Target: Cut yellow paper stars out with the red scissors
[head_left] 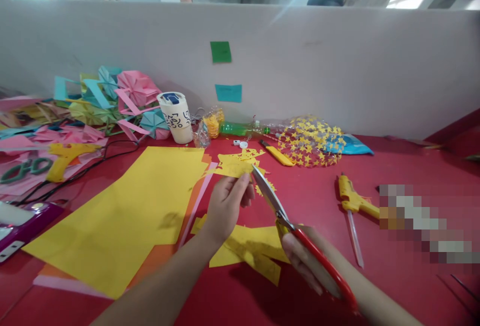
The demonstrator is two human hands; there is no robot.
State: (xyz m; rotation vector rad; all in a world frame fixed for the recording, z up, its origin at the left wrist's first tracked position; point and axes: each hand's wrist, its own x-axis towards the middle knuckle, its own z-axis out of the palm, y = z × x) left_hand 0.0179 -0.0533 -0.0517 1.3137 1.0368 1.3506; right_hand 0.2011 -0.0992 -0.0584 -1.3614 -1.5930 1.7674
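My left hand [228, 206] pinches a small piece of yellow paper [233, 167] between thumb and fingers. My right hand [305, 261] is wrapped round red-handled scissors [268, 188], whose blades point up and left. Their tips are close to the paper's right edge; I cannot tell whether they touch it. Behind and under the held piece lie yellow scraps [247, 154] with cut-out shapes. Loose yellow stars [263, 189] show just beside the blades. Below my hands, several yellow paper strips [247, 246] lie on the red table [311, 191].
Large yellow sheets [150, 206] lie left, over orange and pink ones. Behind stand a white cup [176, 118], a green bottle [236, 128], a yellow cutter [277, 154] and a star-covered clear dome [311, 141]. Glue guns [352, 196] rest at right and left; folded paper flowers [137, 88] fill the back left.
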